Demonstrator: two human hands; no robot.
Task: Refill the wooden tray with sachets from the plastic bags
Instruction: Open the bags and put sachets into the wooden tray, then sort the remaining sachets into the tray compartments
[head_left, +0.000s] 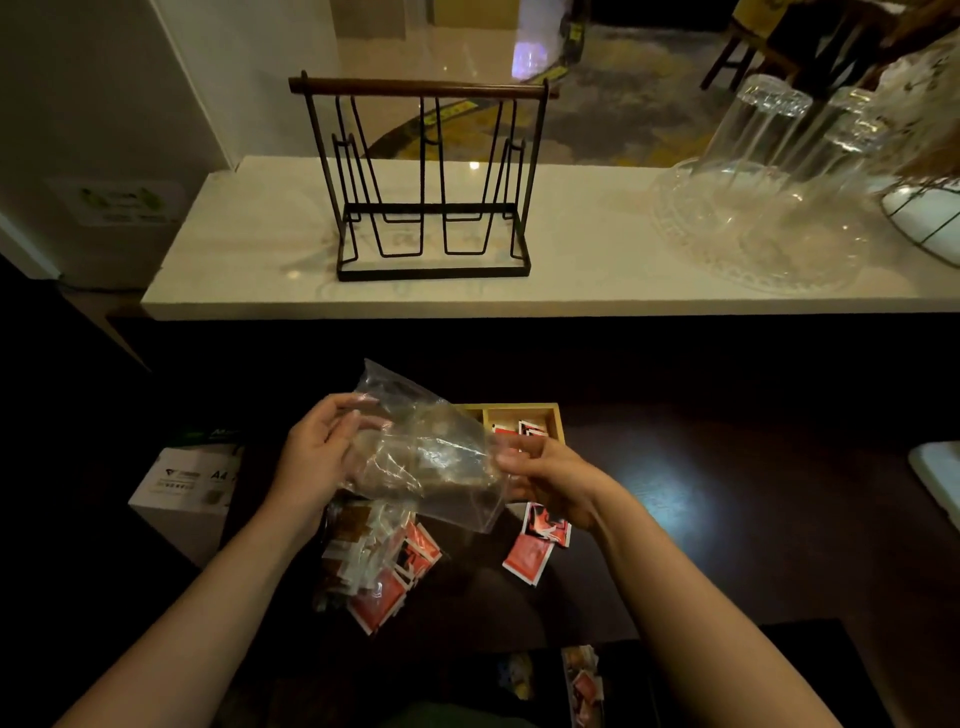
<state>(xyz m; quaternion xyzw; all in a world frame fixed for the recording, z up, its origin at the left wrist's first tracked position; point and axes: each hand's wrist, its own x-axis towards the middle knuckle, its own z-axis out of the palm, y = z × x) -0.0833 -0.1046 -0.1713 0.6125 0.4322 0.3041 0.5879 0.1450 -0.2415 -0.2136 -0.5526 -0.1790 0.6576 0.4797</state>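
Note:
Both hands hold a clear plastic bag above the dark table. My left hand grips its left side and my right hand pinches its right edge. Behind the bag sits the wooden tray, partly hidden, with red and white sachets in its right compartment. Below the bag lies a second plastic bag of brown and white sachets, with red sachets beside it. Two loose red sachets lie under my right hand.
A white A4 paper box stands at the left. On the raised marble counter are a black wire rack, upturned glasses on a clear plate, and a white object at far right. More sachets lie near the bottom edge.

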